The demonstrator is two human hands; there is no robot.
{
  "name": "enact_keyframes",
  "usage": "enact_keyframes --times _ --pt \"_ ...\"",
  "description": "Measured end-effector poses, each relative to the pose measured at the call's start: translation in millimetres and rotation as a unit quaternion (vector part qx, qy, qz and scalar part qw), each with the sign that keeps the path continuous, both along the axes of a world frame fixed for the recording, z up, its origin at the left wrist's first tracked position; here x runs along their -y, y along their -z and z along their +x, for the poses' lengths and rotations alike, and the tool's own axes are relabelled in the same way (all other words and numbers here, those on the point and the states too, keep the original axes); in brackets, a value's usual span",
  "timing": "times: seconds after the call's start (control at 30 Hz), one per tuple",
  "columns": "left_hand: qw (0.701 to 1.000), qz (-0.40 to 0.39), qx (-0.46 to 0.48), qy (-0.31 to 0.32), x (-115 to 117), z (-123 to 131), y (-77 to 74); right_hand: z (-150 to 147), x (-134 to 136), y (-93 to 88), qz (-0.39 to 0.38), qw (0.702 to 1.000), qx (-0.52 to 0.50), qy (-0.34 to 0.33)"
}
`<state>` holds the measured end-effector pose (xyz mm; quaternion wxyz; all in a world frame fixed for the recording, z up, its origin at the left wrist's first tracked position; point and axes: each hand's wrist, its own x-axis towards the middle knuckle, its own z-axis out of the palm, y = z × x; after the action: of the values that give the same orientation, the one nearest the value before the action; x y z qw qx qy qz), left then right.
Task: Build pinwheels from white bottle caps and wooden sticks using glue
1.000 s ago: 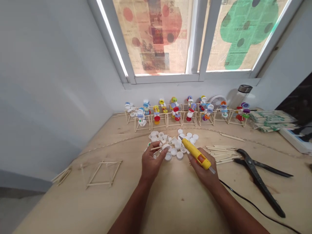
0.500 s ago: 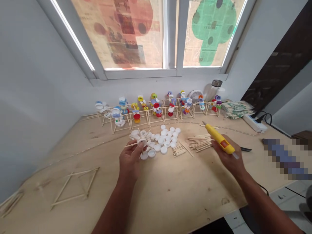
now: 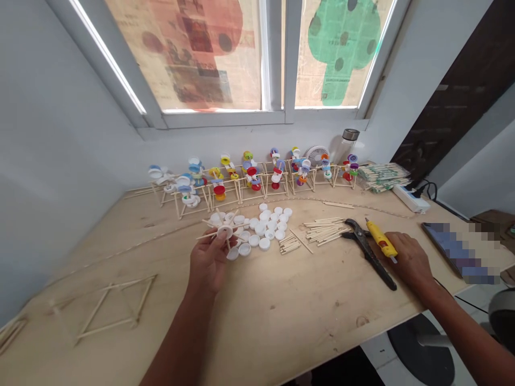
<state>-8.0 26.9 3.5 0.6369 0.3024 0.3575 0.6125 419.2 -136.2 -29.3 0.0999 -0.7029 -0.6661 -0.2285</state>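
Note:
My left hand [image 3: 207,264] is closed on a white bottle cap with wooden sticks [image 3: 224,232] radiating from it like spokes, held just at the edge of a pile of white bottle caps [image 3: 264,244]. On the right, my right hand [image 3: 409,261] is low at the tabletop with the yellow glue gun [image 3: 381,239]. Its fingers are partly hidden behind the gun, whose nozzle points away to the upper left. Black-handled pliers [image 3: 372,258] lie just left of that hand. Short cut sticks [image 3: 289,243] and longer sticks [image 3: 325,230] lie between the hands.
Stick stands carrying wheels of coloured caps [image 3: 251,174] line the back. Behind them are a small fan [image 3: 317,155] and a bottle [image 3: 349,142]. Bagged sticks [image 3: 384,177] and a power strip [image 3: 411,199] sit at right. A stick frame [image 3: 107,335] lies front left.
My right hand has moved right and down to the table with the glue gun, uncovering the pliers. My left hand still holds the spoked cap. The whole view has shifted slightly.

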Motion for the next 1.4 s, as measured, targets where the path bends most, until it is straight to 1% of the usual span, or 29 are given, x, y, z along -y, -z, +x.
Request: enact_keyframes --times 0.17,0.3,0.4,0.47,0.53,0.6,0.63,0.73,0.8,0.9,0.97,1.0,1.07,1.13,1.23,1.4 --pt "1.0 -0.004 0.01 0.007 -1 -2 0.8 8 -2 -0.3 -0.034 0.998 0.013 -0.042" --pt "1.0 -0.005 0.013 0.01 -1 -3 1.1 17 1 1.8 -0.057 0.997 0.011 -0.047" --pt "1.0 -0.003 0.018 0.008 -2 -3 2.2 25 6 1.4 -0.066 0.996 -0.02 -0.055" --pt "1.0 -0.006 0.024 0.003 -3 -4 3.0 29 10 -3.8 -0.052 0.995 -0.05 -0.063" --pt "0.999 -0.011 0.032 0.003 -4 -4 3.6 25 12 -14.1 -0.019 0.994 -0.084 -0.063" --pt "0.999 -0.015 0.039 0.006 -4 -4 3.7 9 9 -27.5 0.017 0.99 -0.128 -0.061" --pt "0.999 -0.014 0.04 0.008 -4 -4 3.6 -4 6 -34.0 0.026 0.986 -0.155 -0.062" --pt "0.999 -0.01 0.042 0.011 -3 -3 2.7 -62 -16 -46.9 0.011 0.97 -0.228 -0.082" --pt "0.999 -0.008 0.043 0.01 -2 -3 2.1 -109 -38 -48.3 -0.013 0.956 -0.259 -0.135" --pt "0.999 -0.006 0.042 0.007 -1 -3 1.6 -171 -75 -44.0 -0.042 0.939 -0.265 -0.214" --pt "0.999 -0.003 0.04 0.003 -2 -3 1.7 -202 -97 -40.5 -0.067 0.936 -0.247 -0.243" --pt "0.999 -0.001 0.04 0.001 -2 -4 1.8 -213 -106 -38.9 -0.08 0.938 -0.231 -0.244" --pt "0.999 0.003 0.04 -0.003 -3 -4 2.2 -230 -120 -35.5 -0.089 0.949 -0.198 -0.228" --pt "0.999 0.006 0.04 -0.002 -3 -5 2.6 -240 -129 -31.5 -0.098 0.959 -0.161 -0.212" --pt "0.999 0.009 0.04 0.003 -3 -6 2.7 -248 -136 -24.4 -0.102 0.967 -0.106 -0.209" --pt "0.999 0.016 0.044 0.011 -2 -4 2.7 -254 -141 -14.2 -0.068 0.972 -0.063 -0.214"
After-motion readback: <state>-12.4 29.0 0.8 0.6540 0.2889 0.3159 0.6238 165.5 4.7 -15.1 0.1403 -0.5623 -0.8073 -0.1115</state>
